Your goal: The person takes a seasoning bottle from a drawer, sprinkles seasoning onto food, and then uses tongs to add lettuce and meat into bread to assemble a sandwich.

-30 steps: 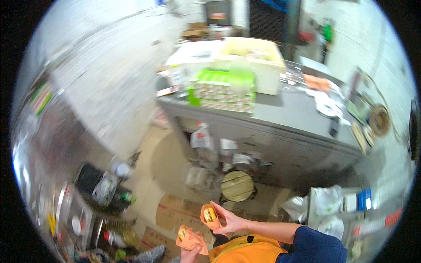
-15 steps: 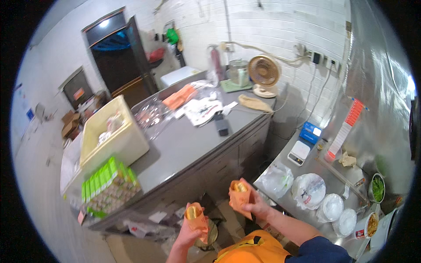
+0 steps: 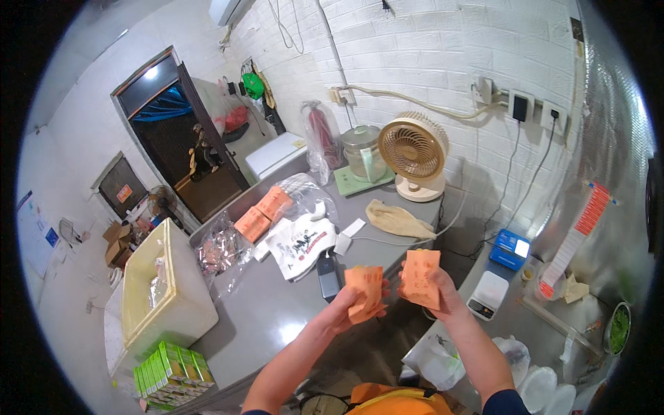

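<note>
- The worker's left hand point(image 3: 339, 312) is clamped on an orange pouch point(image 3: 364, 292), the right hand point(image 3: 449, 297) on a second pouch point(image 3: 422, 277); the hands are raised apart, the pouches near each other but not touching;
- both pouches appear held up before the grey worktop point(image 3: 259, 319), where an orange stack point(image 3: 263, 213) and a fan point(image 3: 415, 153) stand farther back;
- the step looks like carrying or handling; the next move seems to call for a firm, gentle grip on each.

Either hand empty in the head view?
No, the left hand holds one orange paper pouch and the right hand holds a second orange pouch.
</note>
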{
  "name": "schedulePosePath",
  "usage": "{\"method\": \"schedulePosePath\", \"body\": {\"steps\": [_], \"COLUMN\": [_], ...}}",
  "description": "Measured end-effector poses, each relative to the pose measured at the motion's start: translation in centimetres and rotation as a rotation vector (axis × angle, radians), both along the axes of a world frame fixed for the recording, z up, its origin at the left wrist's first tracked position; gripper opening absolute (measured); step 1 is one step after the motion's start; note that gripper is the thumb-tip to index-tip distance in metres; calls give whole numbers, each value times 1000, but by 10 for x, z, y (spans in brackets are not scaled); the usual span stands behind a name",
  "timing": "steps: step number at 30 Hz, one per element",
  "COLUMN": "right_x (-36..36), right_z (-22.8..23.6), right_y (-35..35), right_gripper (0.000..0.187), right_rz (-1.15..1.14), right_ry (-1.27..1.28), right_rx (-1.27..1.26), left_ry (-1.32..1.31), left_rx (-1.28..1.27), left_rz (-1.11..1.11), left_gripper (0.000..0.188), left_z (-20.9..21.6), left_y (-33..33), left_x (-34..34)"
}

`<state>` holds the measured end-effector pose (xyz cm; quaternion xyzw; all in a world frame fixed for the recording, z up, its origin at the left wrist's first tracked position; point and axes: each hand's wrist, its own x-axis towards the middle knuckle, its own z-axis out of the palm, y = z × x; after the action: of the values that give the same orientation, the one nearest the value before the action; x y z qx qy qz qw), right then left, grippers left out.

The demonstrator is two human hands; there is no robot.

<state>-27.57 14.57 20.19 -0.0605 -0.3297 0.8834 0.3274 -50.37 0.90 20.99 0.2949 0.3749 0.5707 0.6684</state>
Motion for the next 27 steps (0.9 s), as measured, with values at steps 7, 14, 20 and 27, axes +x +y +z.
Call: {"method": "schedulePosePath", "body": {"steps": [7, 14, 20, 27], "right_x": [-37, -93, -128, -143], "right_z": [4, 22, 20, 33], "right_y": [46, 67, 86, 121], "right_gripper": [81, 73, 72, 69], "right_rz": [34, -179, -291, -349], "right_ry": [-38, -193, -278, -336], "right_rx": [15, 42, 26, 34], "left_ry": [98, 178, 23, 13], "left_rx": [105, 129, 207, 209], "left_rz": [-67, -53, -258, -156], "left_gripper": [97, 92, 98, 110], "left_z": [13, 25, 21, 16], "left_y": [90, 145, 191, 224], "left_x": [-56, -111, -142, -137]}}
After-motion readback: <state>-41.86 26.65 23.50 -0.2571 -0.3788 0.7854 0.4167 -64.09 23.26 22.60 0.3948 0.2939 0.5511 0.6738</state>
